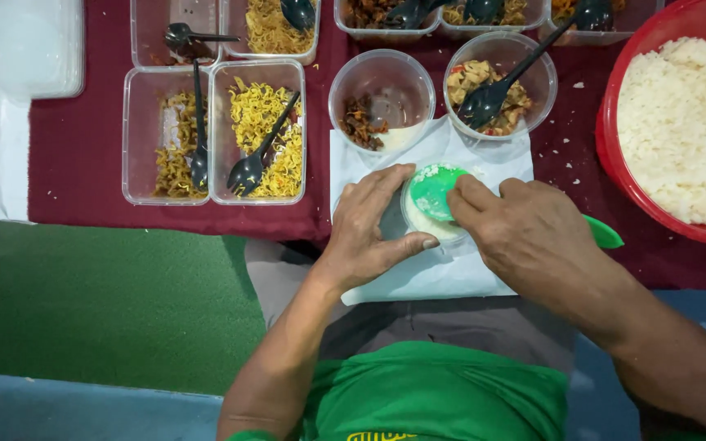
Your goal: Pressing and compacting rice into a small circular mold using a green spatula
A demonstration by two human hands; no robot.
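A small clear plastic cup (pixel 423 222) with white rice in it stands on a white paper sheet (pixel 451 273) in front of me. My left hand (pixel 367 224) wraps around the cup's left side. My right hand (pixel 526 229) grips a green rice paddle (pixel 437 190), its blade pressed flat onto the rice in the cup; the green handle end (pixel 603 234) sticks out behind the hand.
A big red bowl of white rice (pixel 680 122) sits at the right. Round clear bowls with dark meat (pixel 380 102) and a vegetable dish (pixel 500 86), plus rectangular tubs of yellow noodles (pixel 259 131) with black spoons, stand on the maroon cloth (pixel 75 147). Stacked clear lids (pixel 26 45) lie far left.
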